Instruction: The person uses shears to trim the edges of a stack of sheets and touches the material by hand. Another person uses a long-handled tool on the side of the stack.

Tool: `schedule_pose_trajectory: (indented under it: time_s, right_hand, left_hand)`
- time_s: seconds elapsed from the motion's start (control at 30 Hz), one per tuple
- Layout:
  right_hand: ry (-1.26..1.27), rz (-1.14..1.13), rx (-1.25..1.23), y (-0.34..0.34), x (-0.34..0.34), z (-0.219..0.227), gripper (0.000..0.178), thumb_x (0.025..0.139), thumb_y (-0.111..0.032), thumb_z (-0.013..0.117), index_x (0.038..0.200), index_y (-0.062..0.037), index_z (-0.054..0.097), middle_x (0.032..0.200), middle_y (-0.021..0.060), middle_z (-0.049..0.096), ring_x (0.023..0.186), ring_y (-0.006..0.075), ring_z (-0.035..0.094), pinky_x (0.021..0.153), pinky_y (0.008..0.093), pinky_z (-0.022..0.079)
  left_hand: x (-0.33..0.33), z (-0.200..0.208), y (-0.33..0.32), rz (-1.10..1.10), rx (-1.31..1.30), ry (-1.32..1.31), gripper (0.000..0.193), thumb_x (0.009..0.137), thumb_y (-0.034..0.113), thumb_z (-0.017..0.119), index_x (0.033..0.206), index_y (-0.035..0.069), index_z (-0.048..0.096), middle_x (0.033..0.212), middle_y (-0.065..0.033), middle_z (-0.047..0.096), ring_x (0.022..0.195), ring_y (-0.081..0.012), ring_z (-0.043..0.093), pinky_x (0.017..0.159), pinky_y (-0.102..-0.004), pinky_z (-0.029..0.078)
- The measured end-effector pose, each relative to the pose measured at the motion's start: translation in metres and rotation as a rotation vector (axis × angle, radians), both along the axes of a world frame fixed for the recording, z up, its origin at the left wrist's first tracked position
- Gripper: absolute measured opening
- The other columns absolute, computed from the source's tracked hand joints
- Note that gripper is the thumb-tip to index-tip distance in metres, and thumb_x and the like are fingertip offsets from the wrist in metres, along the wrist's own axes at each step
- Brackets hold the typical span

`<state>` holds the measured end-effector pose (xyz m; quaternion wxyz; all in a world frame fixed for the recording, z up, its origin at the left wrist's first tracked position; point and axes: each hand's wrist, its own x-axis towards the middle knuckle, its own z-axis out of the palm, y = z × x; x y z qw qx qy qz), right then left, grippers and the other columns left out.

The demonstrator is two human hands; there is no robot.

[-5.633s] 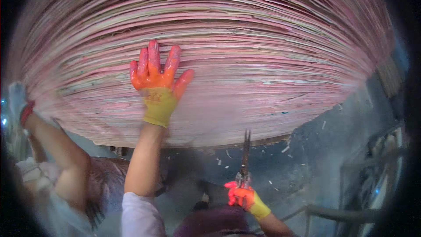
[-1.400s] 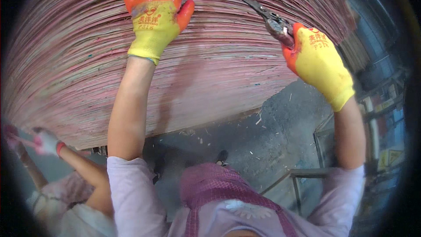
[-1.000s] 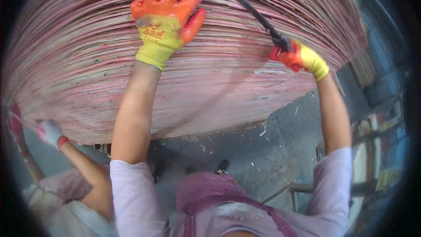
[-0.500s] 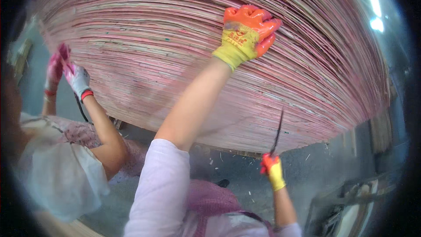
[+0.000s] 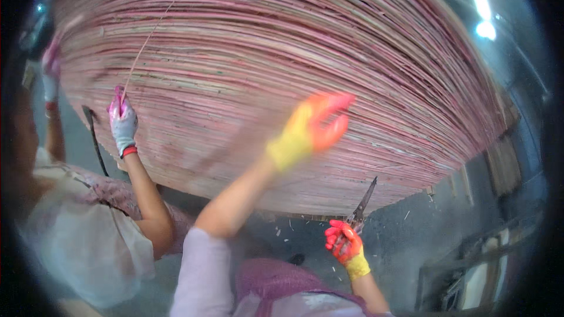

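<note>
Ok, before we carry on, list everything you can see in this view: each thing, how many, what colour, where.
stack of thin sheets: one, pink with pale layers, fills the upper picture.
thin strip: one, pale, runs up the stack face from the co-worker's glove.
co-worker: one, light top, lower left.
co-worker's glove: grey with pink fingertips, pinching the strip; a second gloved hand, blurred, at the far left.
dark tool: one, hanging beside the co-worker's forearm; kind unclear.
floor: grey, scattered with pale scraps, lower right.
ceiling lights: bright, top right.
left hand: yellow and orange glove, blurred, raised in front of the stack.
right hand: orange and yellow glove, low centre, holding scissors pointing up.
</note>
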<state>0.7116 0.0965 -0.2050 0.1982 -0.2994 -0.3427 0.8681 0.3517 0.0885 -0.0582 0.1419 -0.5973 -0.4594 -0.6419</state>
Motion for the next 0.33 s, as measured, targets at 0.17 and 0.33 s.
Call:
schedule_pose_trajectory:
  time_s: [0.17, 0.33]
  right_hand:
    - [-0.039, 0.078, 0.34, 0.003, -0.016, 0.044, 0.053, 0.104, -0.041, 0.057, 0.137, 0.0007, 0.054, 0.105, 0.0145, 0.073, 0.079, 0.0196, 0.066, 0.07, 0.0338, 0.053]
    - [-0.097, -0.215, 0.606, 0.015, -0.038, 0.039, 0.07, 0.098, -0.054, 0.065, 0.141, 0.0001, 0.049, 0.111, 0.0149, 0.072, 0.081, 0.0172, 0.066, 0.07, 0.0326, 0.055]
  left_hand:
    - [0.121, -0.13, -0.071, -0.348, -0.637, -0.588, 0.059, 0.094, 0.021, 0.074, 0.149, 0.01, 0.054, 0.113, -0.005, 0.073, 0.102, -0.0126, 0.067, 0.089, -0.0325, 0.056]
    - [0.175, -0.17, -0.1, -0.758, -0.813, -0.772, 0.06, 0.1, 0.022, 0.07, 0.156, 0.016, 0.047, 0.12, -0.006, 0.071, 0.109, -0.0112, 0.064, 0.096, -0.0299, 0.051]
